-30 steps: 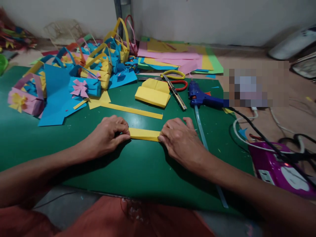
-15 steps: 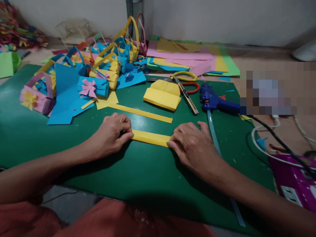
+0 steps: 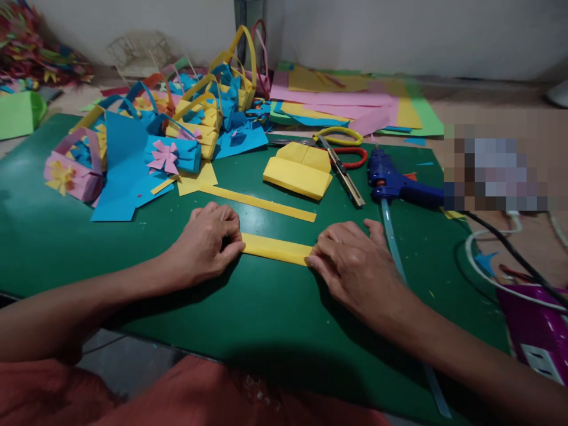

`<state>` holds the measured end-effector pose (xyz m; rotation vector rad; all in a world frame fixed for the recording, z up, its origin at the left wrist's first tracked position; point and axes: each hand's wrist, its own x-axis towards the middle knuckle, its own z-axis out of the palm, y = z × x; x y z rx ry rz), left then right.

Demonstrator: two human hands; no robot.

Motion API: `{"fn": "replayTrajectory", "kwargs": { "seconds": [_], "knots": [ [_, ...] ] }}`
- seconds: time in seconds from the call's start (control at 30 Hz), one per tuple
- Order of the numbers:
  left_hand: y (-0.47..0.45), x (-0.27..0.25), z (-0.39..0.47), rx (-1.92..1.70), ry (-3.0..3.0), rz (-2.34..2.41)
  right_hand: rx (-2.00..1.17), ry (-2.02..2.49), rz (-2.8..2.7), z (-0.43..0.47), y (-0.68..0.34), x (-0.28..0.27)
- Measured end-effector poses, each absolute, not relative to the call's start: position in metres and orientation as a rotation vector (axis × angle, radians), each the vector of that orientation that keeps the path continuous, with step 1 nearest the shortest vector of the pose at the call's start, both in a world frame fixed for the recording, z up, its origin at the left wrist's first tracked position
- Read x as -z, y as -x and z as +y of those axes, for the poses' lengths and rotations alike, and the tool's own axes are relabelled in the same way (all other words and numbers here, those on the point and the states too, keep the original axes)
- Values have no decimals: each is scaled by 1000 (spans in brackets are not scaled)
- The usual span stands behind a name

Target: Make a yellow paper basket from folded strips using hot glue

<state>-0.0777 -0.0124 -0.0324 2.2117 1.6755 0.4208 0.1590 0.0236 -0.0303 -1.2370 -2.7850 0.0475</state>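
Apparently to steady it, left hand (image 3: 212, 239) and right hand (image 3: 355, 260) pinch opposite ends of a yellow paper strip (image 3: 276, 248).

The scene is dimly lit; glare is reflected off the surface (image 3: 248, 319), shadows are cast below the hands (image 3: 210, 242), and one patch (image 3: 506, 160) is pixelated.

Strip (image 3: 277, 249) before folded paper (image 3: 296, 178), glue gun (image 3: 381, 168) right, baskets (image 3: 202, 139) left, perhaps scraps (image 3: 26, 44) beyond
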Motion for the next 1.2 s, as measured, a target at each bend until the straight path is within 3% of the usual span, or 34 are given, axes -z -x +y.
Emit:
{"fn": "replayTrajectory", "kwargs": {
  "seconds": [0.97,1.2],
  "knots": [
    [78,38,-14,-344,-2393,1667,-84,1258,-2779,22,-158,29],
    [82,41,-9,-128,-2848,1457,-156,1308,-2759,22,-158,29]
  ]
}}
